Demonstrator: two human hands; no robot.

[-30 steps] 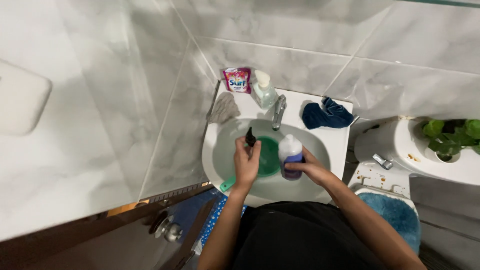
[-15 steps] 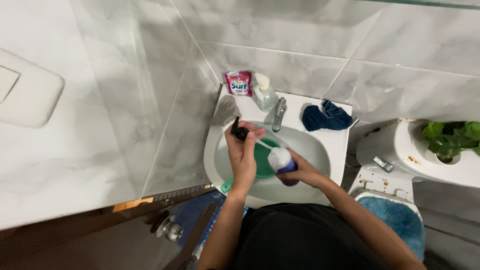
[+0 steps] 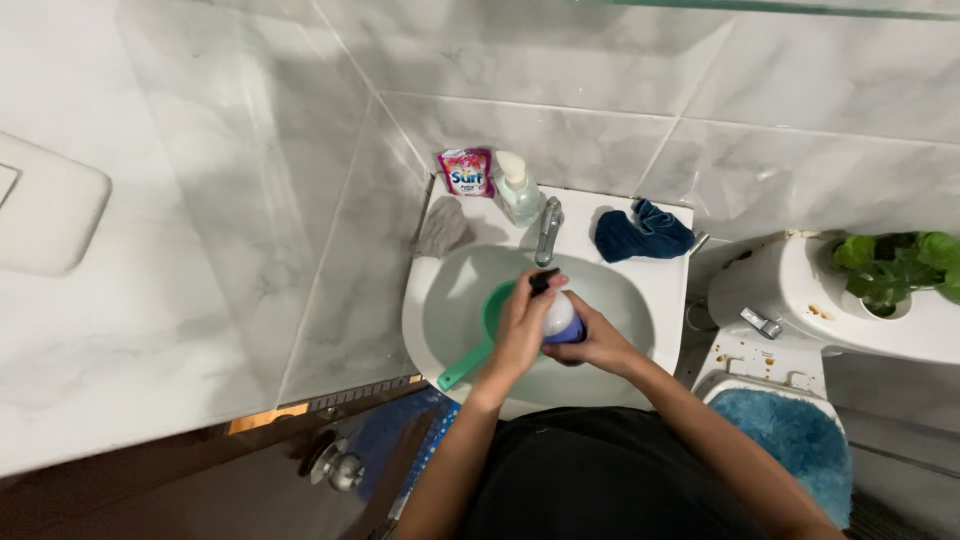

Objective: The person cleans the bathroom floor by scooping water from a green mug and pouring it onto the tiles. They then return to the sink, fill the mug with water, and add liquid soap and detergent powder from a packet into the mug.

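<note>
1. Bottle: small, white body with a blue base, held over the sink bowl, just above the green scoop. It sits between both hands, tilted slightly toward the tap.
2. Handling, judged: plastic, light, fairly stiff but likely to give under a hard squeeze. The wet setting suggests a slick surface. Not fragile. Fill level not visible, so weight is uncertain.
3. Hold points, judged: the body, wrapped round from below, is the steady grip. The dark cap at the top is the part to pinch or turn.
4. Left hand: fingers curled and closed over the upper part of the bottle, at the cap. Whether it is twisting or only gripping, I cannot tell. Forearm rises from lower left, wrist bent slightly down.
5. Right hand: fingers curled round the bottle's lower body from the right and beneath, closed on it. Thumb hidden. Forearm comes in from lower right, elbow out.
6. Both hands touch the bottle; neither touches the scoop or the sink rim.
7. Surroundings: scoop handle points to lower left inside the bowl. Behind the tap stand a soap dispenser and a pink sachet. Grey cloth left of tap, blue cloth right. Toilet to the right, with a plant on its tank.
</note>
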